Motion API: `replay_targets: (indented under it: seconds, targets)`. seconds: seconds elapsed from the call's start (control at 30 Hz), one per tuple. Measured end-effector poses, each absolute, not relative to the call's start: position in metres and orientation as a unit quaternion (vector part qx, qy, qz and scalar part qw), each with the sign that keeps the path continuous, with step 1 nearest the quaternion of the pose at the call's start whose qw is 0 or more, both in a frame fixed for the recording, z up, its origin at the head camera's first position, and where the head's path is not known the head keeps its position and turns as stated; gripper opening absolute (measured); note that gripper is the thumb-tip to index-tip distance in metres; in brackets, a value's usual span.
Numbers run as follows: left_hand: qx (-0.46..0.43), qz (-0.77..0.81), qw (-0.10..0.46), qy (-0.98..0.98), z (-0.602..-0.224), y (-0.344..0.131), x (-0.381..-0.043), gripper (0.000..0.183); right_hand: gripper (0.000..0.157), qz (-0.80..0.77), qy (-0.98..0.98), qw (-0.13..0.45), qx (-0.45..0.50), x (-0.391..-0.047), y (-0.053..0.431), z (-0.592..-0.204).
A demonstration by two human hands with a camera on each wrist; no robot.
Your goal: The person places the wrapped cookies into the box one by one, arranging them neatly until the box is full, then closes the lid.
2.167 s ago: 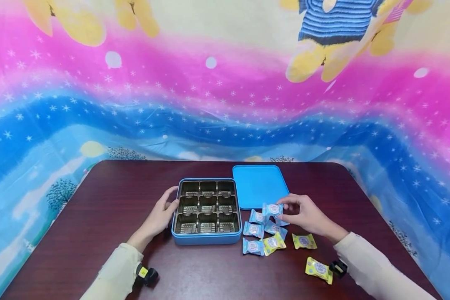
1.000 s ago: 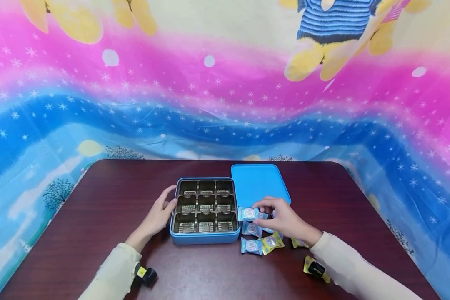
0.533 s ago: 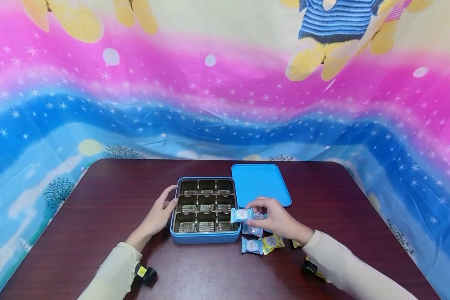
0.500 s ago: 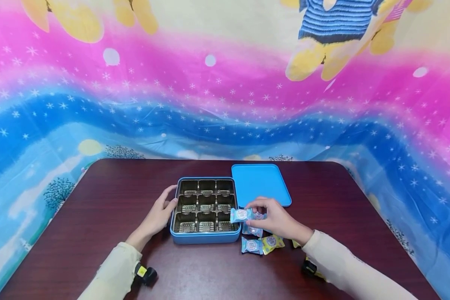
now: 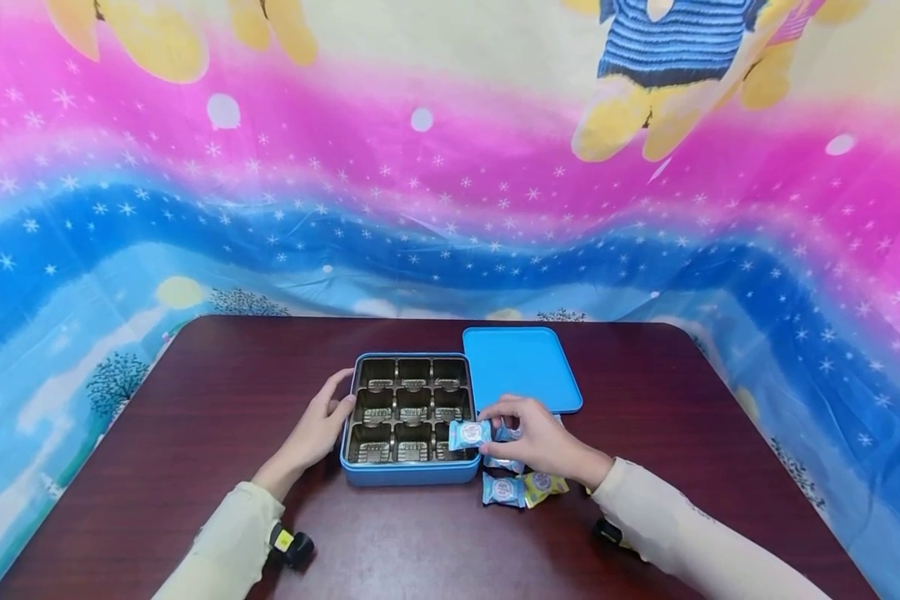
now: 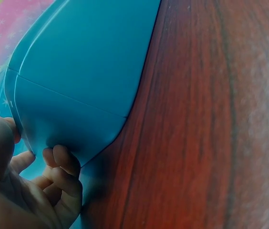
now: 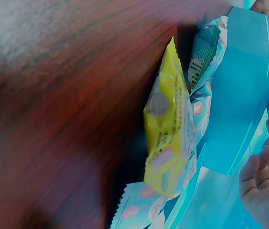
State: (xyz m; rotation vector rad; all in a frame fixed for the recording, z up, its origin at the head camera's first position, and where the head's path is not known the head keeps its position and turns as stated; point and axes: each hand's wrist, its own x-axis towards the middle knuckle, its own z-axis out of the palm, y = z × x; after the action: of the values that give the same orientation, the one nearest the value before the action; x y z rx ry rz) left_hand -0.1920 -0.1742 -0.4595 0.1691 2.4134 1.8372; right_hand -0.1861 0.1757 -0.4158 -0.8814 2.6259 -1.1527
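A square blue tin box [image 5: 411,475] stands on the table, its gold tray divided into several bare compartments. My left hand [image 5: 317,433] holds the box's left side, thumb at the rim; in the left wrist view, fingers [image 6: 67,160] curl against its outer wall. Between thumb and fingertips, my right hand [image 5: 537,439] pinches a blue-wrapped candy [image 5: 468,434] over the tray's front right compartment. The right wrist view shows only part of that hand [image 7: 268,183] at its right edge. Under the right hand, more blue-wrapped candies [image 5: 503,490] lie beside the box, partly hidden.
Behind the right hand a flat blue lid [image 5: 521,367] lies against the box's right side. A yellow-wrapped candy [image 5: 544,488] touches the blue ones at the front. Another yellow wrapper shows partly under the right wrist. A printed cloth [image 5: 420,217] hangs behind the dark red table [image 5: 270,358].
The right hand has lifted the blue-wrapped candy from the pile near the lid and carried it left, over the box's front right compartment. The left hand keeps its hold on the box.
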Motion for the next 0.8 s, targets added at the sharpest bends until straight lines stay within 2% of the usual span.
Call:
replay_targets:
  seconds: [0.8]
  targets:
    - [0.054,0.599,0.046,0.797,-0.460,-0.174,-0.193,0.048,0.030,-0.313,0.900,0.089,-0.290,-0.185,0.155,-0.410]
